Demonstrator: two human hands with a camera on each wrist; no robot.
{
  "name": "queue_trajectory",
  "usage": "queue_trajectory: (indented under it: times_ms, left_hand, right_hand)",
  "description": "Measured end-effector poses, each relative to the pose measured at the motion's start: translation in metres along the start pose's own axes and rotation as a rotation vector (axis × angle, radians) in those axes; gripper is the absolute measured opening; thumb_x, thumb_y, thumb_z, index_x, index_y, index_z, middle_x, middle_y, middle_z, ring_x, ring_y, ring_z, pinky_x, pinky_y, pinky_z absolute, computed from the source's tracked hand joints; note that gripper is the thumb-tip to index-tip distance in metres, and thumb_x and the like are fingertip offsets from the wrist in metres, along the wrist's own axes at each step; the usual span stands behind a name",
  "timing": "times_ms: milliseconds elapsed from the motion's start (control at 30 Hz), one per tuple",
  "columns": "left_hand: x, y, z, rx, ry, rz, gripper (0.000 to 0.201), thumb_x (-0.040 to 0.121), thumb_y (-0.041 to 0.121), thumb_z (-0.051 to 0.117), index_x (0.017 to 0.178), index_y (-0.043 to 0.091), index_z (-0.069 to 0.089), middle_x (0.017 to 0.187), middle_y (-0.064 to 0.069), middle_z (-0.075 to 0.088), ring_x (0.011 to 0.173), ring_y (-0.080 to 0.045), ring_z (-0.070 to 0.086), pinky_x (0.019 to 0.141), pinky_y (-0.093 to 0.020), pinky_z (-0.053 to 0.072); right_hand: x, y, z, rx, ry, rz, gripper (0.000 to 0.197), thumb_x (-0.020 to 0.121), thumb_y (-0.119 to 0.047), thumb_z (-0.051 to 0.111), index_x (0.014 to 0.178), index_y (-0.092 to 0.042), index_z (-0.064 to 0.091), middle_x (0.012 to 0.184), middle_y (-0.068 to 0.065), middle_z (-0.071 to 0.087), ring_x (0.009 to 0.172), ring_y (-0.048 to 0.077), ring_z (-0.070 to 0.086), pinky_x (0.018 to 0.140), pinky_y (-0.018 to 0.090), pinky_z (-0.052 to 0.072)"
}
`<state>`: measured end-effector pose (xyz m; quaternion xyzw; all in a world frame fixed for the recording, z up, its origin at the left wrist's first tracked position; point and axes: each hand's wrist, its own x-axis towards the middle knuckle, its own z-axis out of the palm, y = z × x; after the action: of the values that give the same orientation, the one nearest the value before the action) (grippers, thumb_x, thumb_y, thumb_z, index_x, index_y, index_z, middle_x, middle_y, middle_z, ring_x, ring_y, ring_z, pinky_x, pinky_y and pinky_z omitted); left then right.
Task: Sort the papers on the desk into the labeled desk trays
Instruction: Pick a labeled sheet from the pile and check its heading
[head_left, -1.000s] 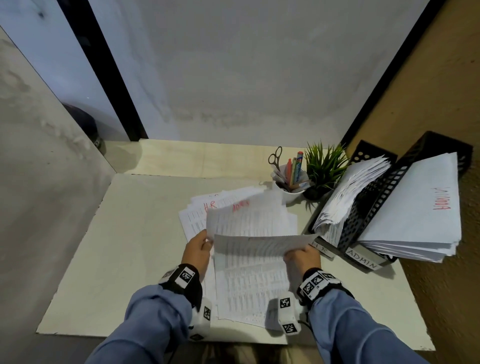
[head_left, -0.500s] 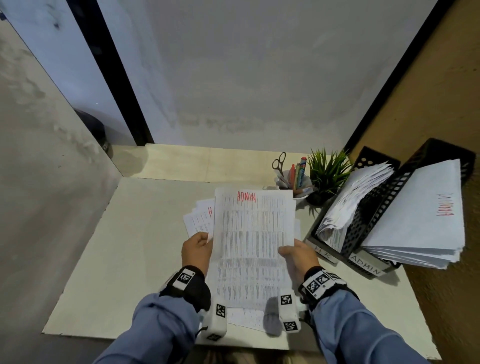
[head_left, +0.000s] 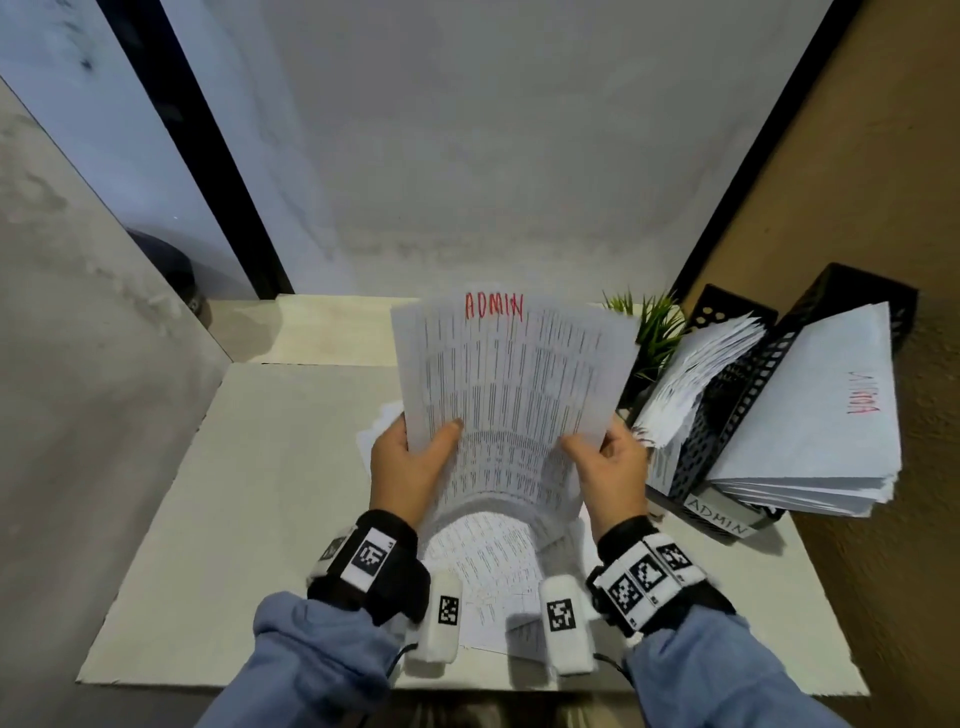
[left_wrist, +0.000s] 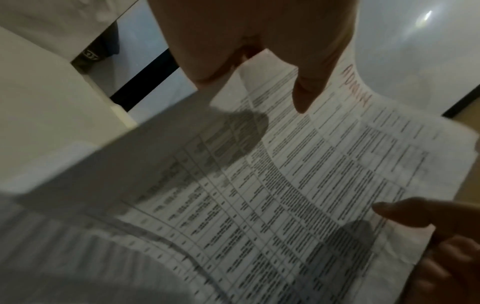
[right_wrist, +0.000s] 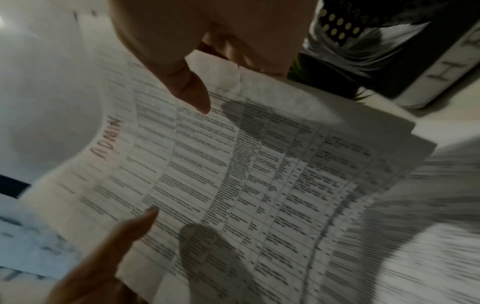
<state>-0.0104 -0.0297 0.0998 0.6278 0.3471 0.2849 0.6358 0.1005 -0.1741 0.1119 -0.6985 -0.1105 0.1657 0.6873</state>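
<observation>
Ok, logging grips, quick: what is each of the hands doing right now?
Left hand: pinches the left edge of the ADMIN sheet.
Right hand: pinches that sheet's right edge.

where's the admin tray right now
In the head view the admin tray stands at the desk's right edge, right of the held sheet and the other tray, already stuffed with papers.

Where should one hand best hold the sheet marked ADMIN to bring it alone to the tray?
Probably the right hand, staying on the right edge of the ADMIN sheet, thumb on top. That edge faces the ADMIN tray, and the sheet already sags, so a mid-edge pinch should steady it once the left hand releases.
</observation>
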Motion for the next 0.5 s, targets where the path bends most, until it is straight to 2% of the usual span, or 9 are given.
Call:
queue_trajectory:
  times_ms: [67, 100, 167, 233, 267, 333, 400, 433, 500]
  left_hand:
    - [-0.012, -0.021, 0.000, 0.054, -0.064, -0.088, 0.014, 0.088, 0.014, 0.063, 0.093, 0.027, 0.063, 0.088, 0.011, 0.068, 0.077, 0.003, 0.067, 0.061, -0.008, 0.050]
    - [-0.019, -0.034, -0.001, 0.085, -0.080, -0.143, 0.015, 0.089, 0.015, 0.062, 0.092, 0.029, 0.062, 0.090, 0.008, 0.069, 0.080, -0.001, 0.067, 0.060, -0.009, 0.050]
    - [-0.028, -0.058, -0.003, 0.150, -0.108, -0.237, 0.010, 0.088, 0.020, 0.064, 0.093, 0.029, 0.063, 0.097, -0.002, 0.072, 0.087, -0.012, 0.068, 0.070, -0.020, 0.055]
    - [-0.030, -0.066, -0.003, 0.120, -0.109, -0.296, 0.014, 0.085, 0.023, 0.068, 0.098, 0.022, 0.068, 0.097, -0.005, 0.073, 0.090, -0.020, 0.069, 0.081, -0.034, 0.057]
    - [-0.028, -0.063, -0.003, 0.107, -0.105, -0.292, 0.017, 0.085, 0.023, 0.068, 0.101, 0.019, 0.068, 0.096, -0.004, 0.073, 0.092, -0.021, 0.069, 0.083, -0.036, 0.057]
    - [-0.022, -0.046, 0.001, 0.112, -0.116, -0.219, 0.013, 0.087, 0.021, 0.066, 0.099, 0.018, 0.068, 0.091, 0.001, 0.073, 0.089, -0.017, 0.070, 0.080, -0.031, 0.057]
    - [-0.015, -0.017, 0.011, 0.108, -0.143, -0.142, 0.007, 0.091, 0.018, 0.060, 0.088, 0.017, 0.067, 0.077, 0.005, 0.070, 0.077, -0.011, 0.069, 0.069, -0.020, 0.056]
    - [-0.013, -0.002, 0.018, 0.099, -0.160, -0.108, 0.011, 0.092, 0.017, 0.058, 0.083, 0.016, 0.066, 0.071, 0.006, 0.067, 0.070, -0.007, 0.067, 0.062, -0.015, 0.053]
    - [-0.011, 0.031, 0.033, 0.077, -0.209, -0.024, 0.021, 0.093, 0.014, 0.055, 0.073, 0.015, 0.062, 0.062, 0.007, 0.059, 0.056, 0.001, 0.059, 0.054, -0.009, 0.046]
  right_hand:
    - [-0.015, 0.020, 0.000, -0.078, 0.007, 0.098, 0.023, 0.085, 0.009, 0.053, 0.085, -0.012, 0.063, 0.080, -0.002, 0.065, 0.076, 0.012, 0.065, 0.063, 0.021, 0.056]
    - [-0.025, 0.030, 0.001, -0.075, 0.013, 0.160, 0.017, 0.086, 0.009, 0.051, 0.086, -0.002, 0.063, 0.078, 0.003, 0.063, 0.074, 0.018, 0.063, 0.058, 0.017, 0.054]
    - [-0.040, 0.043, 0.000, -0.010, 0.014, 0.271, 0.013, 0.088, 0.011, 0.047, 0.089, 0.011, 0.061, 0.073, 0.010, 0.059, 0.061, 0.013, 0.062, 0.047, 0.011, 0.047]
    - [-0.044, 0.047, -0.002, 0.042, 0.015, 0.310, 0.017, 0.089, 0.010, 0.048, 0.087, 0.003, 0.062, 0.070, 0.006, 0.061, 0.052, 0.001, 0.062, 0.046, 0.010, 0.046]
    - [-0.041, 0.045, -0.005, 0.044, 0.022, 0.313, 0.017, 0.090, 0.009, 0.049, 0.086, -0.001, 0.063, 0.069, 0.003, 0.063, 0.052, 0.002, 0.062, 0.046, 0.011, 0.047]
    - [-0.031, 0.038, -0.012, -0.010, 0.023, 0.278, 0.015, 0.090, 0.007, 0.050, 0.087, 0.000, 0.063, 0.067, 0.003, 0.062, 0.055, 0.010, 0.060, 0.045, 0.011, 0.046]
    - [-0.019, 0.023, -0.024, -0.077, 0.001, 0.204, 0.015, 0.090, 0.007, 0.050, 0.090, -0.003, 0.062, 0.072, 0.003, 0.061, 0.054, 0.003, 0.060, 0.045, 0.008, 0.045]
    - [-0.013, 0.013, -0.033, -0.105, -0.011, 0.145, 0.019, 0.089, 0.006, 0.051, 0.089, -0.009, 0.062, 0.077, 0.003, 0.063, 0.057, -0.001, 0.061, 0.049, 0.008, 0.047]
    - [0.001, -0.007, -0.054, -0.167, -0.010, -0.018, 0.025, 0.089, 0.003, 0.053, 0.091, -0.021, 0.062, 0.089, -0.001, 0.066, 0.076, 0.000, 0.064, 0.066, 0.013, 0.054]
